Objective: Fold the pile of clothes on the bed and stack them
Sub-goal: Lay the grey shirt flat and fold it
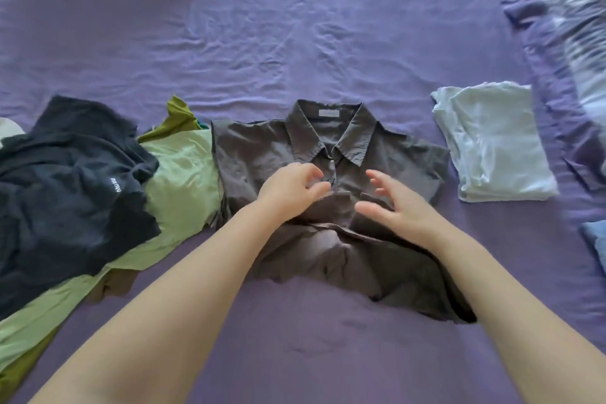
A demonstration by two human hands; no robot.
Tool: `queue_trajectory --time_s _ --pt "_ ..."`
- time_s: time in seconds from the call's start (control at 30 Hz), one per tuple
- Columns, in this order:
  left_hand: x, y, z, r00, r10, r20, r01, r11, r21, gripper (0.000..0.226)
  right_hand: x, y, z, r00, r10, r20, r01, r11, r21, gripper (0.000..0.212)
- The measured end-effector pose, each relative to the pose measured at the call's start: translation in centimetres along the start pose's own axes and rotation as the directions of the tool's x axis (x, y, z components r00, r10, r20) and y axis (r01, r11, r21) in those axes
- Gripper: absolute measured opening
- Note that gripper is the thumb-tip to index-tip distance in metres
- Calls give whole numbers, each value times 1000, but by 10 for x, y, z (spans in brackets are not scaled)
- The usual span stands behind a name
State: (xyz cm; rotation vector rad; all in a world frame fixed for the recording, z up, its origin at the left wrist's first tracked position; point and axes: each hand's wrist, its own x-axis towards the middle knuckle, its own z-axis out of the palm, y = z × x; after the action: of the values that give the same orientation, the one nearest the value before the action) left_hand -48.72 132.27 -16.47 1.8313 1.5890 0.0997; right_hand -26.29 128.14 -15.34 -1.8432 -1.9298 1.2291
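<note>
Hands meet over the grey collared shirt [328, 193], which lies face up mid-bed. Your left hand [292, 188] curls loosely at the button placket just below the collar, gripping nothing I can confirm; your right hand [393, 203] hovers open beside it. Flatten the placket and square the hem before folding. Left of the shirt sprawls the unfolded pile [98, 187]; right of it sits a folded pale-blue garment [495, 144], your stack.

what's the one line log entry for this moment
phase: folding grey shirt | left hand: on placket | right hand: open above | folded pale garment: right
</note>
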Motion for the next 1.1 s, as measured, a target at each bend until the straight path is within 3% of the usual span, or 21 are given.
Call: queue_trajectory --time_s 0.07,0.13,0.2,0.33,0.4,0.5,0.6,0.67,0.73,0.83,0.93,1.03,1.1 --pt "-8 2 15 982 139 130 -146 988 46 59 -10 14 18 967 -121 226 200 906 -372 106" --pt "-17 -3 35 936 154 318 -236 942 240 78 -17 38 38 943 -77 323 263 767 -585 106" --pt "-20 -15 52 921 108 374 -253 896 365 78 -13 57 43 970 -2 243 143 815 -562 91" --pt "-6 -24 60 980 96 172 -132 967 216 41 7 79 29 995 -63 80 84 950 -301 29" --pt "1 -24 58 987 69 146 -99 973 210 32 16 80 21 998 -59 34 65 962 -265 15" --pt "10 -27 56 991 47 124 -77 966 249 26 30 79 15 994 -67 -82 29 919 -394 22" --pt "20 -27 58 998 42 -42 -30 969 246 23 41 81 21 958 -216 -188 79 830 -551 20" --pt "23 -25 60 996 15 -87 3 979 204 22 41 77 30 922 -269 -277 70 822 -564 17" --pt "25 -25 64 998 -60 -36 66 980 186 31 38 74 38 923 -205 -325 0 845 -534 25" --pt "24 -29 61 988 -146 44 117 915 387 44 32 78 40 963 -120 -243 -43 818 -574 53" --pt "15 -42 55 979 -182 96 91 800 593 56 25 88 30 991 15 -136 -89 823 -561 43" --pt "2 -48 58 983 -165 86 92 832 548 55 18 88 24 977 -165 -136 61 825 -562 27" --pt "0 -46 57 983 -154 96 88 867 490 51 17 84 22 943 -279 -184 128 810 -572 27"
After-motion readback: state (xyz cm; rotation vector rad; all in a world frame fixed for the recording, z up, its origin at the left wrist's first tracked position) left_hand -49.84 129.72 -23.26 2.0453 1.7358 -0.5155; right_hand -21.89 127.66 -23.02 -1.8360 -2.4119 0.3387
